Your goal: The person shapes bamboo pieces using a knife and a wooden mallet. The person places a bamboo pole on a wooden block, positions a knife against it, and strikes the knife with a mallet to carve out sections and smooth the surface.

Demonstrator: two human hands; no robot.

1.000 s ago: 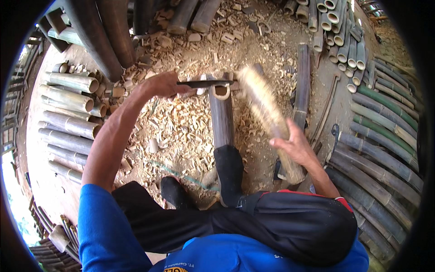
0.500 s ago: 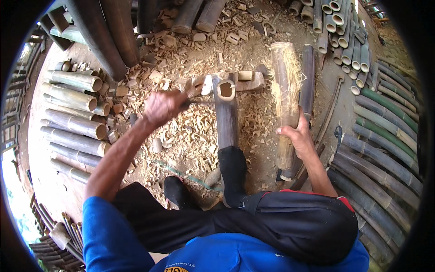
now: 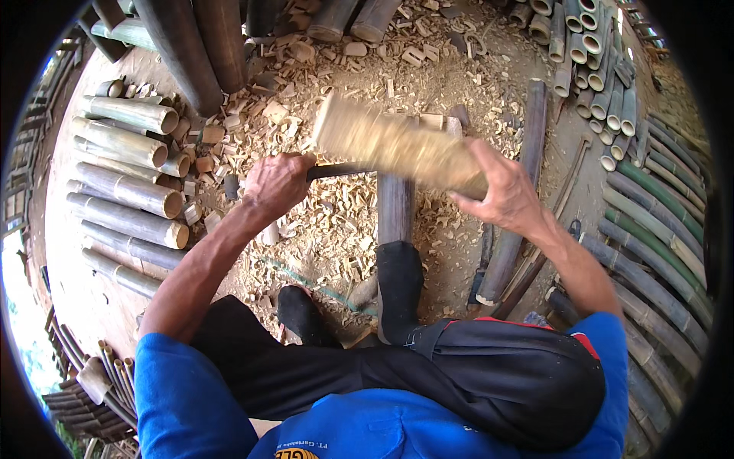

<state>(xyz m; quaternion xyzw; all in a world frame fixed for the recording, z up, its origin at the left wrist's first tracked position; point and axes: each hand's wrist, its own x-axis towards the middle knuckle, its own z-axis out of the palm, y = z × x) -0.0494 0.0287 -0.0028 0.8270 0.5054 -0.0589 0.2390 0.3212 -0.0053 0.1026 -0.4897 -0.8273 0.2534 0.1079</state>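
My left hand (image 3: 279, 183) is closed round the end of a dark, flat bladed tool (image 3: 340, 170); whether it is a knife or a chisel I cannot tell. Its blade points right, toward a dark bamboo tube (image 3: 395, 210). My black-socked foot (image 3: 400, 275) presses on the tube's near end. In my right hand (image 3: 505, 187) is the right end of a thick, frayed bamboo club (image 3: 397, 145), blurred by motion. The club slants up to the left over the tube's far end and hides the hole there, along with the tool's tip.
Chips and shavings (image 3: 313, 245) cover the ground. Cut bamboo tubes (image 3: 130, 199) lie in a row at left, with stacked tubes (image 3: 604, 76) at far right and long poles (image 3: 650, 298) at right. A dark bamboo pole (image 3: 527, 153) lies just beyond my right hand.
The club has swung from upright at the right to a leftward slant over the tube, covering its hole. My right hand rose slightly; my left hand still grips the tool. The view shifted slightly.
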